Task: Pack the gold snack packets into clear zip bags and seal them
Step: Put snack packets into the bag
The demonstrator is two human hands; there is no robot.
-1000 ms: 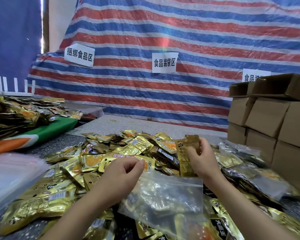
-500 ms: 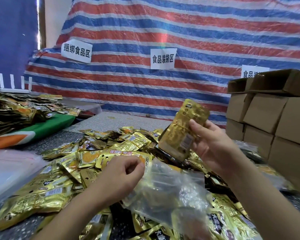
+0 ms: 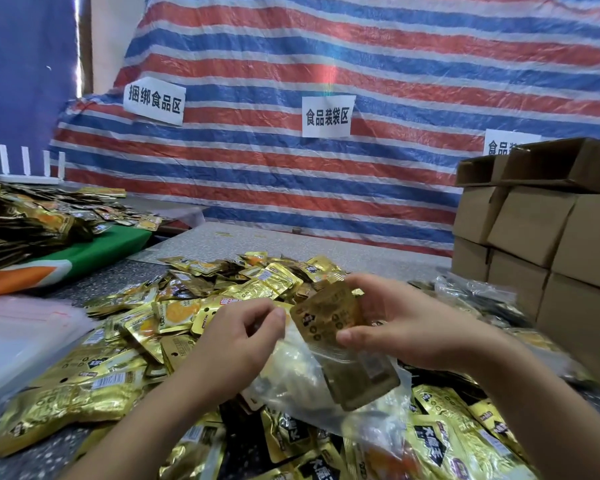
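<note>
Gripping a gold snack packet (image 3: 329,315) between thumb and fingers, right hand (image 3: 400,327) feeds it half into the clear zip bag (image 3: 326,386), left hand (image 3: 238,337) pinching the bag's mouth, loose packets (image 3: 201,299) heaped on the table (image 3: 291,240) beneath.

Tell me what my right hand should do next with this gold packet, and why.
Probably push the gold packet the rest of the way down into the clear zip bag. Its lower half already shows through the plastic while its top sticks out at the mouth, where your right hand holds it. Your left hand pinches the bag's edge, holding it open.
</note>
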